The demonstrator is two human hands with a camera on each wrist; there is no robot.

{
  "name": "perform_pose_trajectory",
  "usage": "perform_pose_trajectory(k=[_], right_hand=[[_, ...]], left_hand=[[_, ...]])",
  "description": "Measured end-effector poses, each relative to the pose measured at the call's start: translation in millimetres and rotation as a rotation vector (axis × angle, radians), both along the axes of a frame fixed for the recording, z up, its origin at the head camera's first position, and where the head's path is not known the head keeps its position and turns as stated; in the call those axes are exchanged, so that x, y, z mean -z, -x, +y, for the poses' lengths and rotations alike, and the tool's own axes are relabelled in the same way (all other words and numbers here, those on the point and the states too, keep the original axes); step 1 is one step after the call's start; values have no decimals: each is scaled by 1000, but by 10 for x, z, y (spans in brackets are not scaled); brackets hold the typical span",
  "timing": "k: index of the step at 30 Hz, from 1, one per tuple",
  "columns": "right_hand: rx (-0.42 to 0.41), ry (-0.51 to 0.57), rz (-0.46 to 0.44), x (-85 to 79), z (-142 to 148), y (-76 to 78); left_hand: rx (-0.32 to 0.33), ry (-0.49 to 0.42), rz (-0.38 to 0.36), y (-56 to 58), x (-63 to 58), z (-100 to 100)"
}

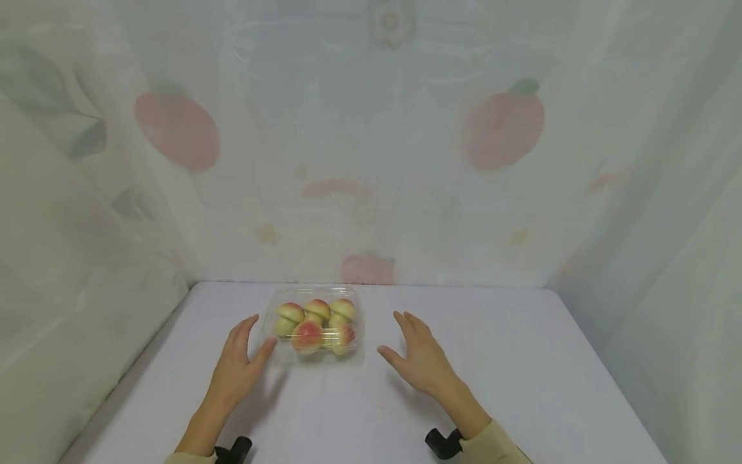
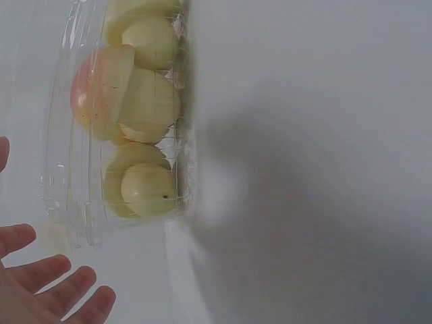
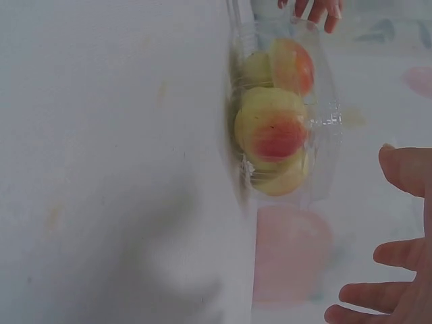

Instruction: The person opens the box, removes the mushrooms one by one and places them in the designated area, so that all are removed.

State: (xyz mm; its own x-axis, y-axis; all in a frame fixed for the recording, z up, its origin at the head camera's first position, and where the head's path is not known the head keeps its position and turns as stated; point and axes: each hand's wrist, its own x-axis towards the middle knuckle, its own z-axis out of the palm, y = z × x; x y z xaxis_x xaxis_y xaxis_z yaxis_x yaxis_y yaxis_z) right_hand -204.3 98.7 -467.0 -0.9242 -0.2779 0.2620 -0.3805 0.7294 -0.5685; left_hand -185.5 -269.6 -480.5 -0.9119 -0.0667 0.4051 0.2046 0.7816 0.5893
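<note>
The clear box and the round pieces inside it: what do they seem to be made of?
Clear box: probably thin plastic, glossy; it is transparent, with ridged walls and bright reflections.
Round pieces: smooth, slightly shiny, yellow-green with red blush; perhaps fruit, perhaps moulded imitation.

The container (image 1: 313,292) rested on the counter (image 1: 498,341), left of centre, near the rear edge. The fruit (image 1: 307,336) lay inside it, in rear and front rows. The left hand (image 1: 234,372) was located with its fingers (image 1: 246,328) just left of the container; the right hand (image 1: 426,361) was located to the right, across a wider gap. Sheeting (image 1: 429,219) hung behind the counter.
</note>
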Motion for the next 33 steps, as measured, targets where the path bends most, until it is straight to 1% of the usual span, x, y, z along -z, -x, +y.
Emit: perform_pose_trajectory(k=[6,11,14,18,24,29,33], right_hand=[[-19,27,-20,-13,-76,55],[-49,78,-44,-1,-140,115],[-63,104,-69,21,-181,153],[-90,135,-71,53,-249,205],[-106,184,-74,67,-337,262],[-102,213,-125,71,-418,295],[-100,243,-168,100,-477,325]], left_hand=[[0,-32,-75,35,7,-25],[33,-86,-117,81,19,-39],[61,-130,-130,110,24,-43],[84,-178,-142,140,25,-51],[107,-227,-181,201,35,-71],[129,-291,-238,257,48,-91],[136,-351,-296,261,24,-85]])
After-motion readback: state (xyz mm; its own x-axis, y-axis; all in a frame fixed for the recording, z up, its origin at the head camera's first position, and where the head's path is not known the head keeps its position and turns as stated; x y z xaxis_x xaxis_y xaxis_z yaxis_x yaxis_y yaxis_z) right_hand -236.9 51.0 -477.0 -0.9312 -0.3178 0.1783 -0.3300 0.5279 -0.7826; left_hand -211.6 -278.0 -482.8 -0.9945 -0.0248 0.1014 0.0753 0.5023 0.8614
